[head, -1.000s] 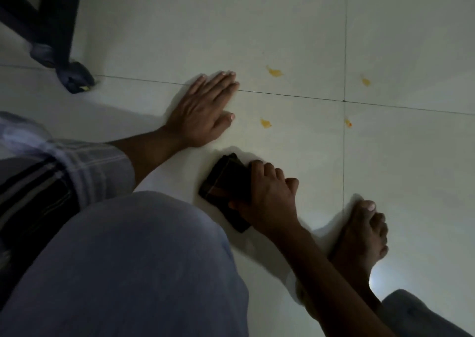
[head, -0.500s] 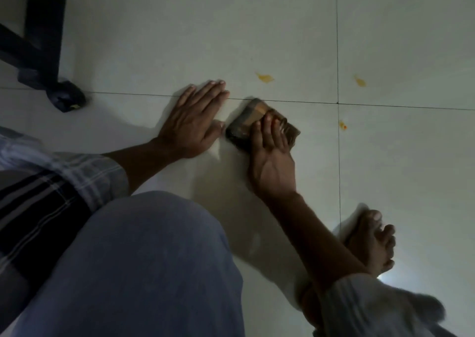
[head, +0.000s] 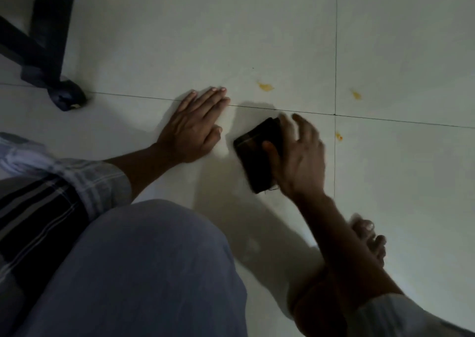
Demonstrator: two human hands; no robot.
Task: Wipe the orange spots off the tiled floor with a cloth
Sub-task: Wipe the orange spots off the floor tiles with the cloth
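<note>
**Q:** Where does the cloth lie, and how is it held?

**A:** The cloth (head: 258, 154), dark and folded into a pad, lies flat on the tiled floor (head: 398, 195), on the near tile just below the grout line (head: 385, 119). The right hand (head: 299, 161) covers its right half: thumb over the middle, palm at the near right corner. The fingers are blurred and look splayed past the far edge, so whether they press or clamp the pad cannot be told. The left part of the cloth is bare.

**Q:** And the orange spots?

**A:** Three show. The nearest spot (head: 266, 87) sits on the far tile, just beyond the grout line from the cloth. A second spot (head: 356, 94) lies further right, past the vertical joint. A third spot (head: 338, 136) lies right of the hand, beside that joint. None touches the cloth.

**Q:** The other hand?

**A:** The left hand (head: 194, 128) rests flat, fingers together, holding nothing, just left of the cloth as a prop.

**Q:** What may go wrong?

**A:** Judged from this layout, a loose, off-centre hold may let the pad unfold or slip out during a stroke. A light pass may smear a spot into the grout rather than lift it. A wide sweep leftward may strike the propping hand. The bare foot (head: 370, 236) and dark furniture leg (head: 51, 40) stand well clear.
</note>
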